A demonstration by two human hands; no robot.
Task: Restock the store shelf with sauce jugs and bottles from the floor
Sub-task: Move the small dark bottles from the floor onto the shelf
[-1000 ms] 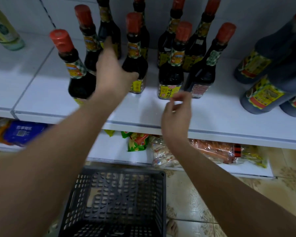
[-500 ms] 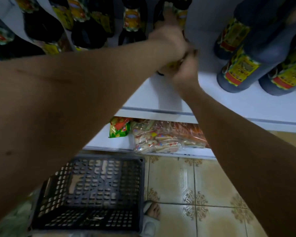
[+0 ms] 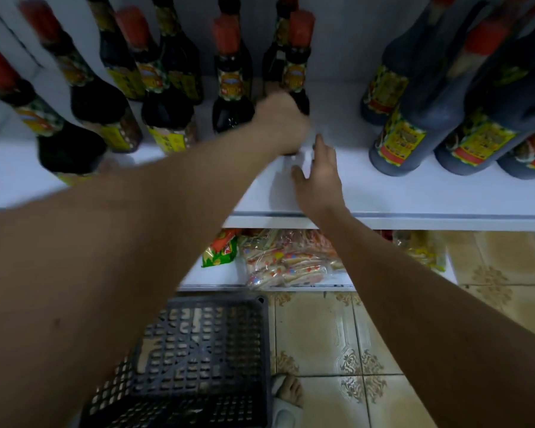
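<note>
The white shelf [image 3: 414,193] carried large dark jugs [image 3: 414,131] at right and red-capped sauce bottles [image 3: 167,118] at left; yellow labels were blurred, unreadable. The left hand [image 3: 283,125] gripped 1 upright bottle [image 3: 298,72]. The right hand [image 3: 318,177] lay released beside it.

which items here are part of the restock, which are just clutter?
Job:
- left hand, closed on a red-capped bottle
- right hand, open
- large jugs
- shelf
- black crate

Lying about:
- snack packets, lower shelf
- floor tiles
</note>
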